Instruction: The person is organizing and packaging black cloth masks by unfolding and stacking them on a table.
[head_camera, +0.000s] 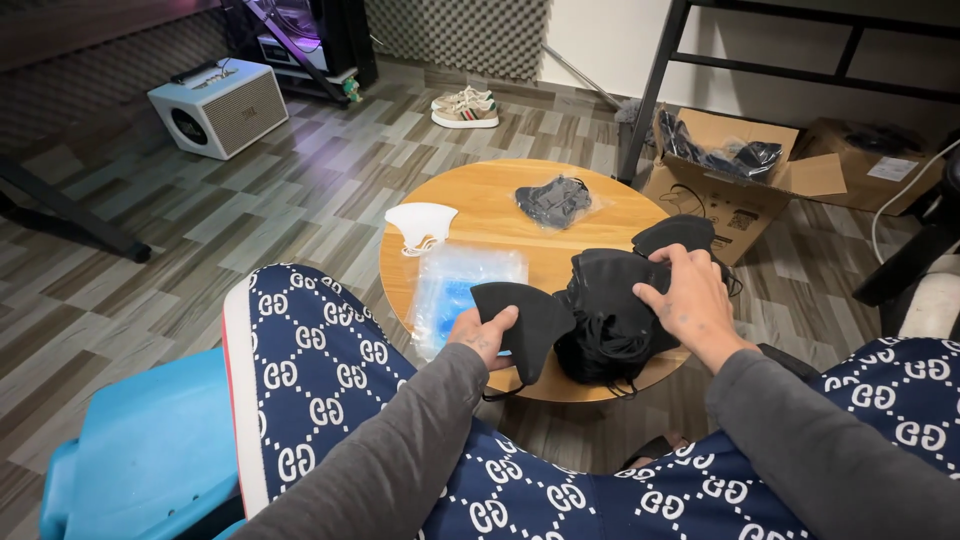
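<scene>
My left hand (482, 335) holds a single black face mask (528, 322) by its near edge, just over the round wooden table (500, 195). My right hand (690, 295) rests on a heap of black masks (610, 310) at the table's near right and pinches one of them at the top. A white mask (422, 226) lies at the table's left edge. A clear plastic bag pile (462, 290) lies flat beside my left hand. A sealed bag of black masks (553, 202) sits at the table's far side.
An open cardboard box (730, 190) with bagged black masks stands right of the table, beside a black metal frame leg (650, 95). A blue plastic stool (150, 450) is at my left knee. A white speaker (218, 106) and a pair of shoes (465, 108) sit on the floor farther off.
</scene>
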